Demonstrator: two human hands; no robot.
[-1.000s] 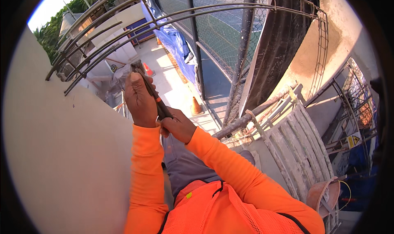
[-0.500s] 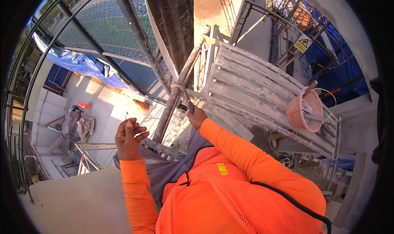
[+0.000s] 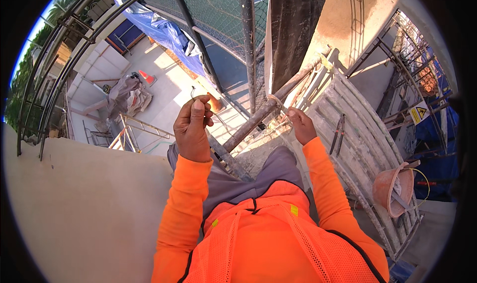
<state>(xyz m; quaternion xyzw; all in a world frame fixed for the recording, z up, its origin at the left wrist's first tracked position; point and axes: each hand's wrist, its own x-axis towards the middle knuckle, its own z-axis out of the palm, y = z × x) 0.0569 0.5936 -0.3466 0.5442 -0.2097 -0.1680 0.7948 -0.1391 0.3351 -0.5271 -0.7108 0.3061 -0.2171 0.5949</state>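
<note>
A thin dark piece of wire (image 3: 222, 123) is pinched in my left hand (image 3: 193, 129). One end sticks up above the fingertips and the other curves down toward the slanting pipe (image 3: 256, 123). My right hand (image 3: 302, 126) is closed, thumb against fingers, beside the binding (image 3: 275, 100) wrapped round the pipe; what it pinches, if anything, is too small to tell. A pair of pliers (image 3: 338, 135) with dark handles lies on the mortar-stained slatted metal platform (image 3: 325, 111), just right of my right hand.
A pinkish bucket (image 3: 387, 189) with a tool in it stands on the platform's near right end. Curved metal bars (image 3: 64, 69) rise at the left above a pale wall (image 3: 89, 198). Farther down are an orange cone (image 3: 147, 78), a blue tarp (image 3: 164, 30) and mesh fencing.
My right hand has let go of the pliers, which now lie on the platform. The view has swung left, and both hands are raised near the pipe.
</note>
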